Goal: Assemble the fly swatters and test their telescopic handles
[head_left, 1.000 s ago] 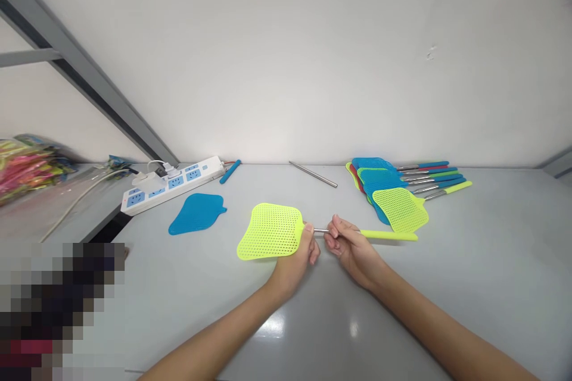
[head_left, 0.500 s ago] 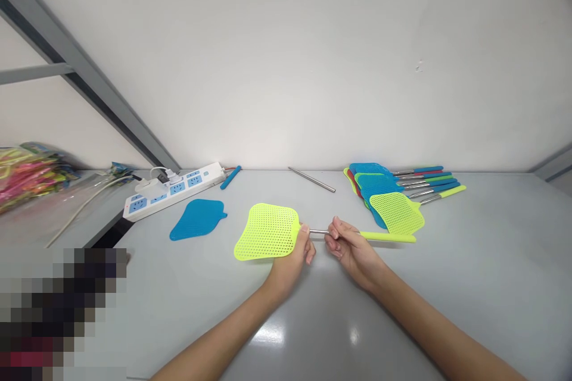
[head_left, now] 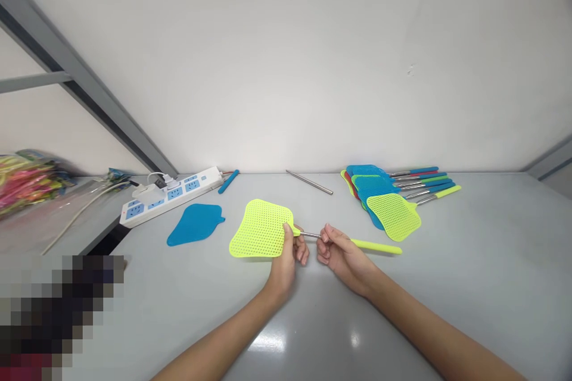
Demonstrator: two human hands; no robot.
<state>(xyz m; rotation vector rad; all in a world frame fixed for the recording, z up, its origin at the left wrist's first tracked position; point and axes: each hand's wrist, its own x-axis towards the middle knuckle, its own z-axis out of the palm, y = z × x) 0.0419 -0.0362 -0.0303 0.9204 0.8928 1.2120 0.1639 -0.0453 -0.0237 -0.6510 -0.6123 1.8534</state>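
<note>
A yellow fly swatter (head_left: pixel 261 229) with a perforated head, a thin metal rod and a yellow handle spans both hands above the table. My left hand (head_left: pixel 288 253) is closed on the neck of its head, thumb on top. My right hand (head_left: pixel 342 253) pinches the metal rod just before the handle. To the left lies a loose blue swatter head (head_left: pixel 195 224). Behind it rests a short blue handle (head_left: pixel 229 181), and further right a bare metal rod (head_left: pixel 309 181).
A pile of fly swatters (head_left: pixel 393 217), blue, yellow, green and red, lies at the back right. A white power strip (head_left: pixel 172 196) with plugs and a cable sits at the back left. Beyond it are plastic-bagged colourful items (head_left: pixel 33 181). A wall (head_left: pixel 286 83) closes off the back.
The swatter has tilted, its handle end dropping slightly. My left thumb has shifted onto the edge of the head, and more of the neck shows. The whole view has moved a little.
</note>
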